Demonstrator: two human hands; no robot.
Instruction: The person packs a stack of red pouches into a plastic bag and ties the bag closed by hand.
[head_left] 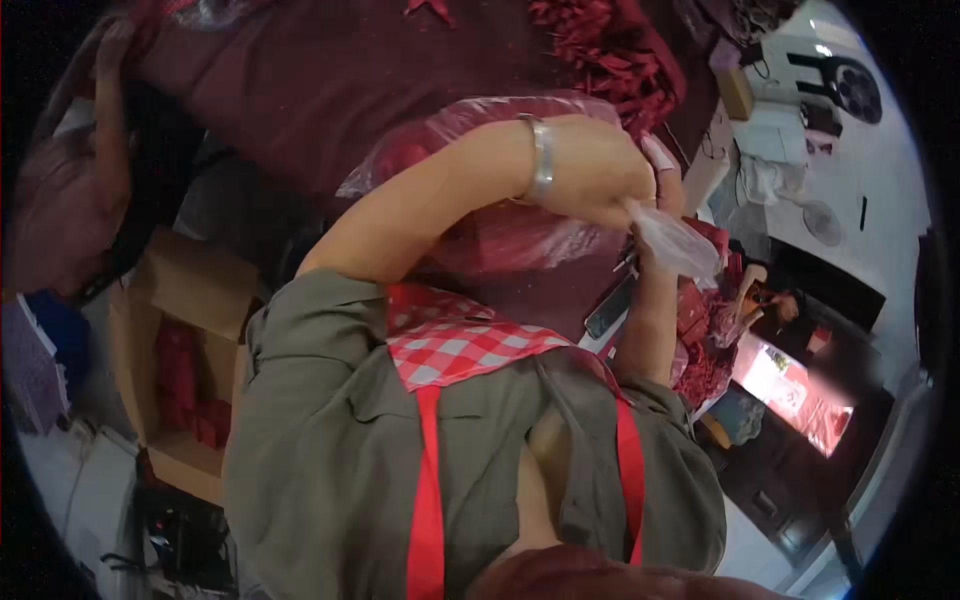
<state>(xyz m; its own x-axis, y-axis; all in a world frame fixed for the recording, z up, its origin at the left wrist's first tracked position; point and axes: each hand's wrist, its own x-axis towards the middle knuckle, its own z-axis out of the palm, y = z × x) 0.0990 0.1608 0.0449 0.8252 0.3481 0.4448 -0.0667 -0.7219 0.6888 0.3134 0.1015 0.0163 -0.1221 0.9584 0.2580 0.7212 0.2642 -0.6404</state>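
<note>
My left hand [600,170], with a metal bangle at the wrist, reaches across to the right. Its fingers are pinched on a bunched end of clear plastic [680,243] that hangs down to the right. Just beyond it is my right hand [667,185], mostly hidden behind the left one; its fingers cannot be made out. A large clear plastic bag [500,235] with red material showing through lies under my left forearm, on the dark red cloth [290,90].
Red shredded pieces [610,60] are heaped at the top. A phone [608,308] lies near my right forearm. At left are an open cardboard box [190,285] with red items and another person's arm [112,130]. A bright screen [795,392] stands at right.
</note>
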